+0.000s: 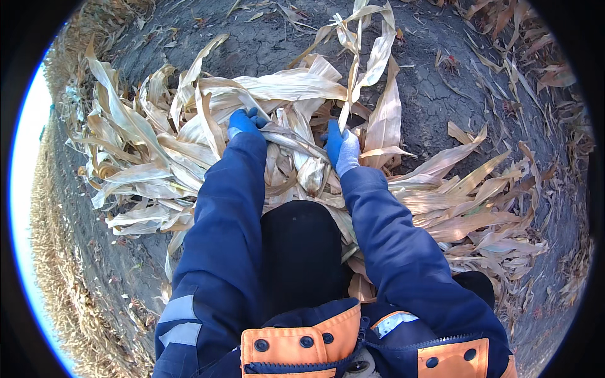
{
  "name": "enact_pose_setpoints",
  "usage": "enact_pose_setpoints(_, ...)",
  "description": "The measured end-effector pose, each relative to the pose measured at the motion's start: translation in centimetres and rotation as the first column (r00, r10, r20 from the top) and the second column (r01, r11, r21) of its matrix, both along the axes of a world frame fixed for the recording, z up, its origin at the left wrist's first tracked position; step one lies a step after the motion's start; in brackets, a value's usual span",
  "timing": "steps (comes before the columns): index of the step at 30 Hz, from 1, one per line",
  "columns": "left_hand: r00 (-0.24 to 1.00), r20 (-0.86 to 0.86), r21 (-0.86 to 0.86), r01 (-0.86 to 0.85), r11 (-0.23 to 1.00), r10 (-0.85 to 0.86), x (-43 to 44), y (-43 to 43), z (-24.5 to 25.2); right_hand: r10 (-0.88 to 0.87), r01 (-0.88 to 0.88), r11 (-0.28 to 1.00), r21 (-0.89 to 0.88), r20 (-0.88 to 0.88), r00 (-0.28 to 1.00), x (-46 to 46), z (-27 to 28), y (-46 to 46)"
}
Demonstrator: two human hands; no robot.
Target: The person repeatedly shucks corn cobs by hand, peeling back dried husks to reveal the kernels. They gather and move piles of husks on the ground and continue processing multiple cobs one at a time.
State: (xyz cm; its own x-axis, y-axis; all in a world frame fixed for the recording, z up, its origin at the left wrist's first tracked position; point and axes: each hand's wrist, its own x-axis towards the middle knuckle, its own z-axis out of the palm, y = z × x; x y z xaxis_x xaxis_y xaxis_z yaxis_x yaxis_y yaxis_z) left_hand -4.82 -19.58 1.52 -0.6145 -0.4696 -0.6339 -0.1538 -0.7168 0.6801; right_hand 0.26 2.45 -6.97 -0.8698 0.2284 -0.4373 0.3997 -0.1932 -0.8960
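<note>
My left hand (246, 124), in a blue-coated glove, is closed around a twisted strand of dry corn leaf (295, 141) that stretches across toward my right hand. In the same kind of glove, my right hand (341, 146) grips dry leaves; a long upright corn leaf (354, 71) rises from its fingertips. The fingers' undersides are hidden. Between and below the hands lies what looks like a corn ear in its husk (312, 177), pointing toward me. A heap of dry corn stalks and leaves (189, 137) spreads beneath both hands.
More leaves (463, 203) fan out to the right. Around the heap is cracked dark soil (425, 90) with scattered plant scraps. Standing dry corn (61, 245) lines the left edge. My dark-clad knee (302, 250) is close behind the heap.
</note>
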Motion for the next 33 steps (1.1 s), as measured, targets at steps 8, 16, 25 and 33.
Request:
enact_pose_setpoints(8,0.906,0.27,-0.011,0.342,0.94,-0.326,2.4,-1.9,2.4,0.042,0.034,0.944,0.33,-0.221,0.974,11.8,5.5,-1.8)
enact_pose_setpoints(16,0.51,0.531,-0.223,0.855,0.468,-0.677,0.5,8.8,0.4,0.236,-0.115,0.932,0.344,-0.332,0.913,17.9,11.4,-0.5)
enact_pose_setpoints(25,-0.089,0.309,-0.598,0.756,-0.266,-0.947,8.8,14.4,-1.0,0.598,-0.158,0.713,0.683,-0.474,0.647,18.6,11.9,5.2)
enact_pose_setpoints(33,-0.203,0.275,-0.698,0.63,-0.34,-0.94,9.8,14.7,1.7,0.563,-0.416,0.551,0.724,0.046,0.825,4.1,14.9,14.3)
